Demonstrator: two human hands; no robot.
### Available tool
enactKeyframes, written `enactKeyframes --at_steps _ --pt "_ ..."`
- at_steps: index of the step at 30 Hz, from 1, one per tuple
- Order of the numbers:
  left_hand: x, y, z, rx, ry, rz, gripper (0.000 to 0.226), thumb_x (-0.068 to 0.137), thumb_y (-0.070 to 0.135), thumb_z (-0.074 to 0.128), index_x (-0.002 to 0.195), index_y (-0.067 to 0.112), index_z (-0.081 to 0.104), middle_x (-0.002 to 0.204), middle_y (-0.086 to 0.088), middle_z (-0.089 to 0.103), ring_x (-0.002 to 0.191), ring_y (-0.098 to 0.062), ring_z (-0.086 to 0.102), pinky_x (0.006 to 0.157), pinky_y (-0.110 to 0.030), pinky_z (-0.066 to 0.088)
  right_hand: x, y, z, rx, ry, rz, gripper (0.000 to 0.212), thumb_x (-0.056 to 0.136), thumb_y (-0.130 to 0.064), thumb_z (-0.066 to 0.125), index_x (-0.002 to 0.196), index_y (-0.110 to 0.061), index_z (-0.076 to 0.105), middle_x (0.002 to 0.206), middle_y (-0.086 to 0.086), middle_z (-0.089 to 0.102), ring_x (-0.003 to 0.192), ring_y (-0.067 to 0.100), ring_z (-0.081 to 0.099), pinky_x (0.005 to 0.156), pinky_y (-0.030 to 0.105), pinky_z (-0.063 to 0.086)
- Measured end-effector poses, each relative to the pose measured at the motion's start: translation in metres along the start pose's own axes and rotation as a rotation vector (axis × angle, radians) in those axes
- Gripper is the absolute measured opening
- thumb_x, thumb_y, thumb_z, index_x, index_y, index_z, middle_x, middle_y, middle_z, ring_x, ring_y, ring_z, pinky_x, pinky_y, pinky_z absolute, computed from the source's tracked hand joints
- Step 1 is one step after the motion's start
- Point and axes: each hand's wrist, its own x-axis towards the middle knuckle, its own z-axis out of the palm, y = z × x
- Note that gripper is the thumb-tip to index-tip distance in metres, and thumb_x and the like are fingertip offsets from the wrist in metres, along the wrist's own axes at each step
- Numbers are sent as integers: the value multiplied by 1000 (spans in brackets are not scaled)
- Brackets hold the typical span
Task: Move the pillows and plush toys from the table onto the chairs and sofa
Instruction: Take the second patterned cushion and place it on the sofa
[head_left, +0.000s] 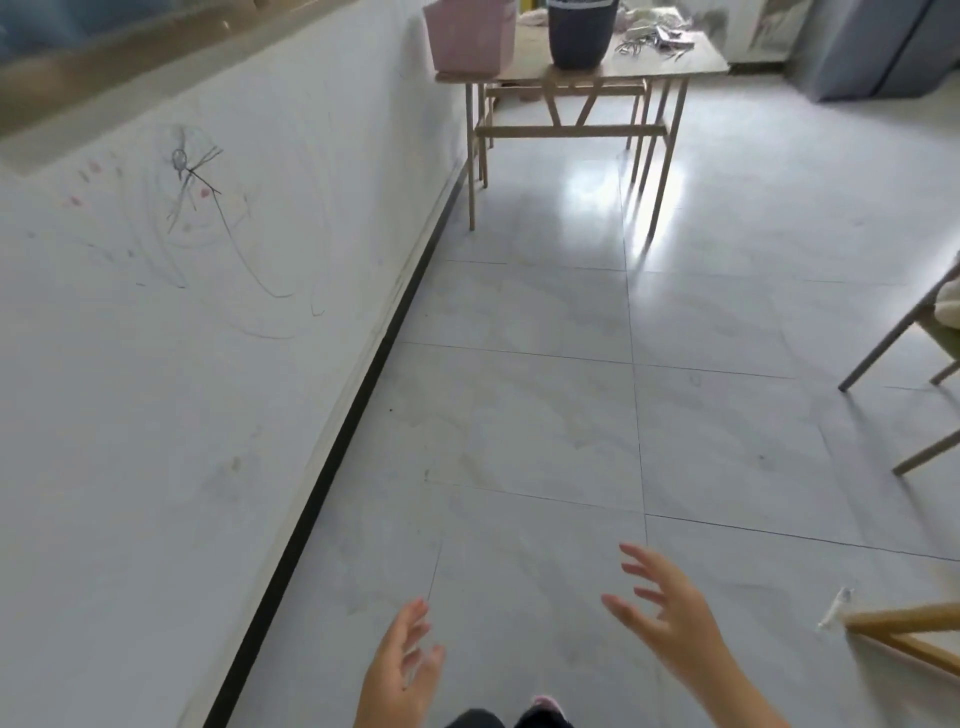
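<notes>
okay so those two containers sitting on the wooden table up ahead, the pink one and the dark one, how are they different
The pink bin is pale pink with flat, boxy sides; the dark bucket is navy or black, round, and tapers toward its base. The pink bin stands at the table's left end, beside the wall, overhanging the front edge; the dark bucket stands to its right, nearer the middle. Both are upright on the tabletop, their tops cut off by the frame.
</notes>
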Motion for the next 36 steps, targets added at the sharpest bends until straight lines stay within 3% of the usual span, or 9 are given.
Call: enactKeyframes --at_steps 4,6,9,14,20,25,29,33,36 --pt "105 49 19 -90 -28 -113 63 52 21 65 111 8 46 117 -6 52 91 11 60 90 -22 43 94 -20 -1 38 -37 1 52 38 -79 64 87 -68 51 101 -37 59 92 -20 52 71 1 44" --pt "167 53 22 -209 -98 -219 52 77 13 65 123 -2 45 130 -15 46 122 -24 47 108 -38 27 150 -16 3 50 -36 29 35 64 -31 79 89 -47 62 113 -15 62 98 -5 57 76 8 45" --pt "273 69 31 -301 -137 -287 55 81 2 65 128 -14 39 136 -28 40 130 -44 32 115 -41 21 235 -14 -6 -75 -198 38 35 88 13 39 122 8 43 136 15 37 126 34 36 96 26 38" --pt "436 156 68 -225 -97 -196 33 88 -19 36 115 -4 47 112 -15 52 74 0 65 51 0 47 386 -89 -3 182 134 8 73 34 -78 67 92 -35 56 106 -6 60 95 -18 53 75 23 48" --pt "597 256 118 -7 -217 46 50 57 11 58 89 49 57 73 47 62 75 25 57 62 3 44 550 -140 -27 163 230 -37 59 24 -82 64 80 -74 47 95 -56 45 87 -25 52 70 -2 43" --pt "721 295 150 35 -291 -7 60 43 30 66 100 26 50 104 14 53 76 29 54 75 -13 46 677 -116 -38 85 165 45 57 51 -35 85 76 -72 50 91 -53 47 92 -5 59 72 -3 41" --pt "835 327 172 -6 -223 -89 103 30 34 62 125 0 44 118 -8 49 108 -18 57 99 -43 39 815 -130 -55 75 153 13 73 66 -7 77 79 -73 49 91 -51 49 90 -11 59 72 -4 41" --pt "944 391 198 -23 -159 -65 81 44 14 64 121 -3 47 118 -18 51 91 -3 62 91 -39 38 955 -218 -81 103 165 -7 56 31 -79 66 83 -75 45 91 -55 48 88 -24 52 67 -3 42" --pt "1016 424 208 -80 -118 -55 58 65 -1 66 121 -6 48 108 -11 53 71 27 56 87 -32 37 1046 -254 -88 139 197 -50 59 27 -90 52 83 -76 44 93 -56 46 85 -24 53 67 -2 43"
